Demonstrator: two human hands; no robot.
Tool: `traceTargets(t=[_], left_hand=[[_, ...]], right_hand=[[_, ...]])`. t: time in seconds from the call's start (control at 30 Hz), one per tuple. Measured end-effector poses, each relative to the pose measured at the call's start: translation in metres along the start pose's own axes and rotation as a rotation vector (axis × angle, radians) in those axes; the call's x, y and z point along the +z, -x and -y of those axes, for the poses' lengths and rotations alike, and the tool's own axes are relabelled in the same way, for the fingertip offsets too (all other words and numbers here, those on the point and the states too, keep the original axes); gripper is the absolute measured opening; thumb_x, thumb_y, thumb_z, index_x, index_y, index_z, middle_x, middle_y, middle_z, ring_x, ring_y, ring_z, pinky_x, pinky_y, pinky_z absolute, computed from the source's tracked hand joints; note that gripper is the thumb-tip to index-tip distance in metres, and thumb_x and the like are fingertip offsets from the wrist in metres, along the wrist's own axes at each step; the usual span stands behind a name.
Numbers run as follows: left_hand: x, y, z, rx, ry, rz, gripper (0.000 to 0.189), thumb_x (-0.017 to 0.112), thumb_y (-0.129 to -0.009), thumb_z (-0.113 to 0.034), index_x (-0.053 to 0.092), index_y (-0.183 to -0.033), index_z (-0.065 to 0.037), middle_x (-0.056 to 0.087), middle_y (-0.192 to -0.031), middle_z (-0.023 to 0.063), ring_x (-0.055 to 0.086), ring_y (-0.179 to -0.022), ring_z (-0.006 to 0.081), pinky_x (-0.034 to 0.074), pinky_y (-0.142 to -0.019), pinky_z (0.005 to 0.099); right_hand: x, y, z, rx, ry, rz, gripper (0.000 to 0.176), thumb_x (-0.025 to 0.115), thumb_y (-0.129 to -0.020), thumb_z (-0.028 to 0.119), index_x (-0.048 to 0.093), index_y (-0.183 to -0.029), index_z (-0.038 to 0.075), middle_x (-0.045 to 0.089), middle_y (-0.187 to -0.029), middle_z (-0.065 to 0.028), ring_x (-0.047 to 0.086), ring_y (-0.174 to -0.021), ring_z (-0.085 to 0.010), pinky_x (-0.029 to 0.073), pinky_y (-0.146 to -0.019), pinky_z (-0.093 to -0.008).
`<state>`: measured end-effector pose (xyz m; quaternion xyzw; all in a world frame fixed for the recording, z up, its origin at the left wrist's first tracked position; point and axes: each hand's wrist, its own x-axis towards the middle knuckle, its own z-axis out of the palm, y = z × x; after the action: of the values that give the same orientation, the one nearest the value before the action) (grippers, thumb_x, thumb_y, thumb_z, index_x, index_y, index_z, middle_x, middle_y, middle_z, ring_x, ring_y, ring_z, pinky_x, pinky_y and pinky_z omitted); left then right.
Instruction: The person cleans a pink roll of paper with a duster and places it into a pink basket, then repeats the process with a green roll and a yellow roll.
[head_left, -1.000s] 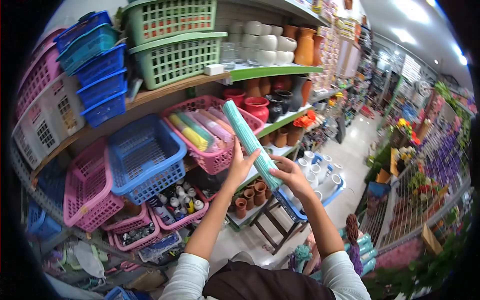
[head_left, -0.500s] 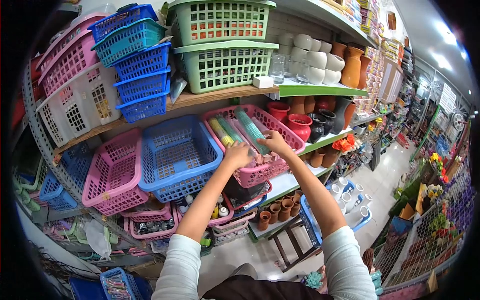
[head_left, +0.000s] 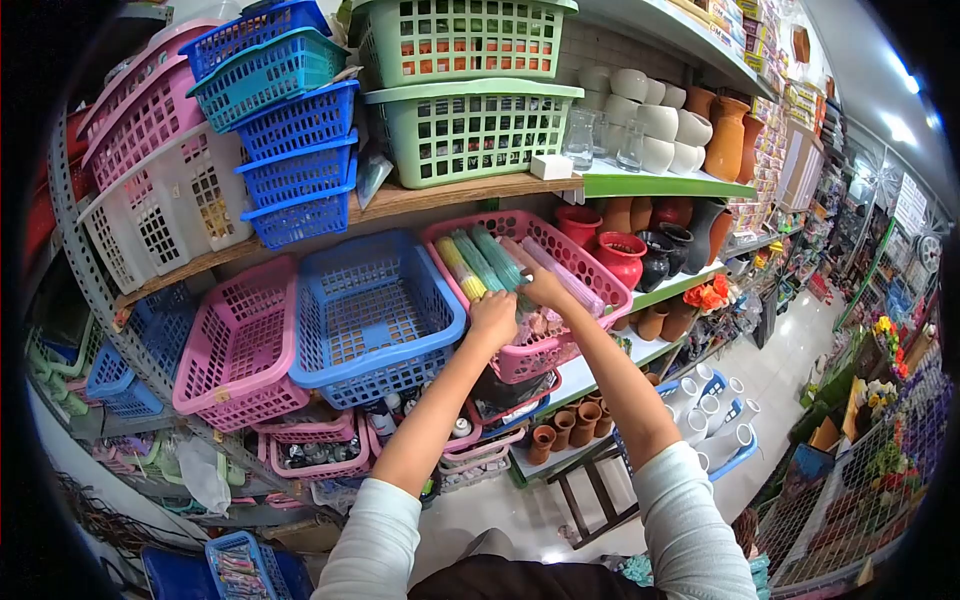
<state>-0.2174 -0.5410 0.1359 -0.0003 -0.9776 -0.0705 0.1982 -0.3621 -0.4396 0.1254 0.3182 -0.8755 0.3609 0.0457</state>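
Note:
In a pink plastic basket [head_left: 520, 362] lie long clear packets: a yellow packet [head_left: 459, 266], two green packets [head_left: 480, 262] side by side, and pink packets [head_left: 575, 278] on the right. My left hand [head_left: 494, 319] is closed, its fingers curled over the lower ends of the yellow and green packets. Beside it, my right hand [head_left: 543, 288] bends its fingers around the lower end of the right-hand green packet. The fingertips of both hands are partly hidden. Crumpled pink wrapping shows below my hands.
A blue basket [head_left: 375, 375] and another pink basket [head_left: 235, 390] stand to the left on the same shelf. Green baskets [head_left: 470, 135] are stacked above. Red and black pots [head_left: 620, 262] stand close on the right. Clay pots [head_left: 541, 443] sit lower down.
The green packet in my right hand has come down from a raised slant to lie alongside the other green one. My left hand has moved to the packets' lower ends. The view has shifted slightly.

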Motion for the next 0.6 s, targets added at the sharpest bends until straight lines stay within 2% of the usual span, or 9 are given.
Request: traceTargets(t=[0.13, 0.23, 0.37, 0.43, 0.53, 0.6], left_hand=[[0.002, 0.003, -0.001, 0.015, 0.008, -0.024, 0.039, 0.059, -0.069, -0.01, 0.061, -0.109, -0.01, 0.059, -0.107, 0.0092, 0.055, -0.103, 0.028, 0.045, -0.087, 0.0422], [-0.007, 0.004, -0.004, 0.006, -0.038, 0.035, 0.039, 0.058, -0.07, -0.011, 0.063, -0.109, -0.014, 0.058, -0.109, 0.0077, 0.053, -0.105, 0.0267, 0.044, -0.088, 0.0417], [-0.005, 0.004, -0.004, -0.014, -0.027, 0.025, 0.036, 0.059, -0.07, -0.015, 0.066, -0.105, -0.017, 0.056, -0.11, 0.0069, 0.052, -0.107, 0.0255, 0.043, -0.089, 0.0412], [-0.004, 0.005, -0.003, -0.012, -0.015, 0.005, 0.036, 0.061, -0.07, -0.018, 0.066, -0.105, -0.016, 0.057, -0.11, 0.0068, 0.052, -0.107, 0.0253, 0.043, -0.089, 0.041], [-0.004, 0.005, -0.003, -0.016, 0.032, -0.047, 0.037, 0.064, -0.07, -0.023, 0.066, -0.105, -0.014, 0.058, -0.109, 0.0075, 0.054, -0.105, 0.0259, 0.043, -0.089, 0.0405], [-0.008, 0.007, -0.005, -0.024, 0.123, -0.084, 0.036, 0.065, -0.07, -0.024, 0.065, -0.104, -0.011, 0.06, -0.106, 0.0086, 0.055, -0.103, 0.0268, 0.043, -0.088, 0.0399]], right_hand=[[-0.013, 0.005, -0.008, 0.027, 0.017, 0.158, 0.055, 0.074, -0.066, 0.024, 0.059, -0.114, 0.001, 0.062, -0.104, -0.0235, 0.063, -0.092, -0.0304, 0.051, -0.077, -0.0346], [-0.008, 0.011, -0.005, -0.119, 0.183, 0.048, 0.056, 0.071, -0.062, 0.03, 0.063, -0.11, 0.002, 0.061, -0.104, -0.0277, 0.06, -0.097, -0.0348, 0.047, -0.085, -0.0381], [-0.004, 0.008, -0.013, -0.118, 0.101, 0.087, 0.059, 0.07, -0.067, 0.034, 0.059, -0.114, -0.001, 0.058, -0.109, -0.028, 0.058, -0.101, -0.035, 0.045, -0.088, -0.0383], [-0.007, 0.012, -0.01, -0.073, 0.017, 0.109, 0.061, 0.068, -0.07, 0.035, 0.056, -0.116, -0.002, 0.058, -0.11, -0.0281, 0.058, -0.101, -0.0357, 0.045, -0.088, -0.0386], [-0.013, 0.022, 0.004, -0.111, 0.143, 0.088, 0.061, 0.065, -0.077, 0.035, 0.05, -0.124, 0.0, 0.054, -0.121, -0.0229, 0.053, -0.11, -0.0348, 0.042, -0.093, -0.0379], [-0.017, 0.031, 0.014, -0.115, 0.095, 0.04, 0.057, 0.063, -0.079, 0.031, 0.049, -0.125, 0.0, 0.054, -0.121, -0.0228, 0.053, -0.11, -0.0345, 0.042, -0.093, -0.0377]])
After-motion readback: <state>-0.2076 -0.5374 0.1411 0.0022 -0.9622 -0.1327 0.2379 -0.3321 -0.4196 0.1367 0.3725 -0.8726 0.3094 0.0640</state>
